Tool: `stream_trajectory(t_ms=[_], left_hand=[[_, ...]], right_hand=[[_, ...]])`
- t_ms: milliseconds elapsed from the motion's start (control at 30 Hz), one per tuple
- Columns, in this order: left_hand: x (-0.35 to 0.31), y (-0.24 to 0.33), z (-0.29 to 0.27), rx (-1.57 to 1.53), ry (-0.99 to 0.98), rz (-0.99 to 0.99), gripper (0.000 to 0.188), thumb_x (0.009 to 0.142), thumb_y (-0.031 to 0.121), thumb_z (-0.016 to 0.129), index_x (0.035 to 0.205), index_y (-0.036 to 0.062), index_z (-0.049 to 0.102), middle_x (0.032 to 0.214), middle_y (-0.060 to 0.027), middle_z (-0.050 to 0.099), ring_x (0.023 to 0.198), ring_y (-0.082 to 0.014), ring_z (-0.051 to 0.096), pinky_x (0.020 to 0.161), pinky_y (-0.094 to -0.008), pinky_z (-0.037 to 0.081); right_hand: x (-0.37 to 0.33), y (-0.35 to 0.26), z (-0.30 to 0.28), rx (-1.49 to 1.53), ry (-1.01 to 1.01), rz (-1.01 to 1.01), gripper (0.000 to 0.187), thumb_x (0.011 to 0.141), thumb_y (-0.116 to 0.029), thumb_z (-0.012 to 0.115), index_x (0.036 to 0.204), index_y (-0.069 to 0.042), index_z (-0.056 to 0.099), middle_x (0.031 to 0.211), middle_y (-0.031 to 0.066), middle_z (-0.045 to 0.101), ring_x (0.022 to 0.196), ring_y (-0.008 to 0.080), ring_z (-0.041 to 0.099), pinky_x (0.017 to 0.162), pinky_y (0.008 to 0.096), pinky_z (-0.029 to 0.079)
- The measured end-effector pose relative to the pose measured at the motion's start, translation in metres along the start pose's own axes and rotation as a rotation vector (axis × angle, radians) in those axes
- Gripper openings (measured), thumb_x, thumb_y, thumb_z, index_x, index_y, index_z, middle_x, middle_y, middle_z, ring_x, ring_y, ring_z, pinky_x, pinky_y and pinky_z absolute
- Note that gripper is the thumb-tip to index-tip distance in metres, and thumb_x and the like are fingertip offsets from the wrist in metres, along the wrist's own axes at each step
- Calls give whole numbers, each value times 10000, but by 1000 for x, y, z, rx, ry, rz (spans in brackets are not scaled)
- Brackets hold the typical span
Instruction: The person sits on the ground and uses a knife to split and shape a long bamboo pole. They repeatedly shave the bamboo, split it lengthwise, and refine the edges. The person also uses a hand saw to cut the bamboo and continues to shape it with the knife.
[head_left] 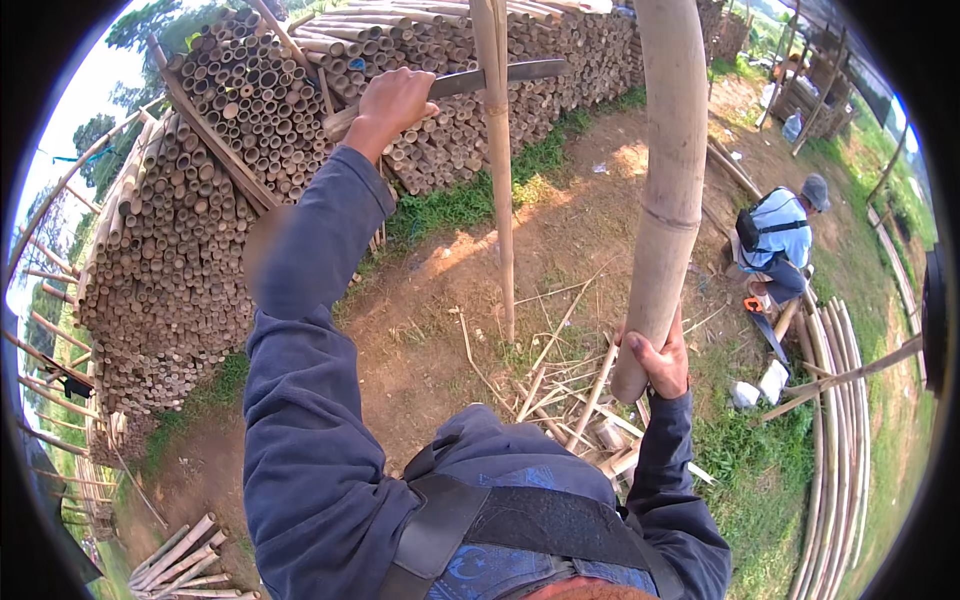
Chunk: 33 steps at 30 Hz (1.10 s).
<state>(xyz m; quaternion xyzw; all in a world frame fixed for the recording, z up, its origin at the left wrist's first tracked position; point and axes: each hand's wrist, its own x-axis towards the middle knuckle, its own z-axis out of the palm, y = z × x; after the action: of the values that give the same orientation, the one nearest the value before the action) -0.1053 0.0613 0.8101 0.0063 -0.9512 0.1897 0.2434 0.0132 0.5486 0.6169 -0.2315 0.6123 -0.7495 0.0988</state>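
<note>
Two bare hands work at different heights. My left hand, raised at the upper left, is closed around the wooden handle of a long-bladed knife. The blade points to the right and passes behind a slender upright pole; whether the two touch, I cannot tell. My right hand grasps a thick bamboo pole near its lower end, thumb across the front; from my grip the pole rises, slightly tilted, beyond the upper edge of view. Below it, split bamboo strips lie scattered over bare soil and grass. At left and behind, bamboo stacks show mostly their cut round ends. At right, a co-worker in a light-blue top bends low near an orange-handled saw, beside a row of long poles on the ground.
</note>
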Motion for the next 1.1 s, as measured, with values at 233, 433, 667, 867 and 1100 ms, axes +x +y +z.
stream_trajectory(t_ms=[233,433,667,867,1100], left_hand=[[-2,16,-17,-101,3,15,562,784,363,861,1161,52,585,1067,-133,745,1061,-332,715,880,-451,579],[-15,5,-18,-39,-10,-104,500,845,481,771,1096,66,651,987,-143,748,966,-348,734,822,-460,589],[-21,0,-29,25,-82,2,317,920,341,728,1027,43,744,1048,-162,749,1010,-313,735,870,-436,582],[-47,0,-38,26,-139,25,304,912,313,731,1047,41,747,1063,-166,747,1015,-314,733,880,-442,582],[-48,-10,-30,-35,-220,11,323,897,265,724,1084,5,689,1023,-224,723,1022,-368,715,895,-480,567]], right_hand=[[95,-148,59,-418,61,-436,630,887,-203,786,1381,-43,429,1102,103,629,903,158,651,761,333,559],[140,-216,77,-626,41,-617,726,938,-377,739,1486,-48,395,1129,127,651,906,187,685,747,326,558],[181,-245,104,-828,82,-434,627,948,-384,707,1435,-75,463,1039,108,639,861,194,666,732,344,559],[190,-150,63,-872,-370,-28,782,921,-456,735,1506,-87,369,1043,101,628,766,140,657,641,290,547],[165,-140,71,-498,-416,211,754,953,-422,700,1519,-75,342,973,73,586,699,125,628,595,269,532]])
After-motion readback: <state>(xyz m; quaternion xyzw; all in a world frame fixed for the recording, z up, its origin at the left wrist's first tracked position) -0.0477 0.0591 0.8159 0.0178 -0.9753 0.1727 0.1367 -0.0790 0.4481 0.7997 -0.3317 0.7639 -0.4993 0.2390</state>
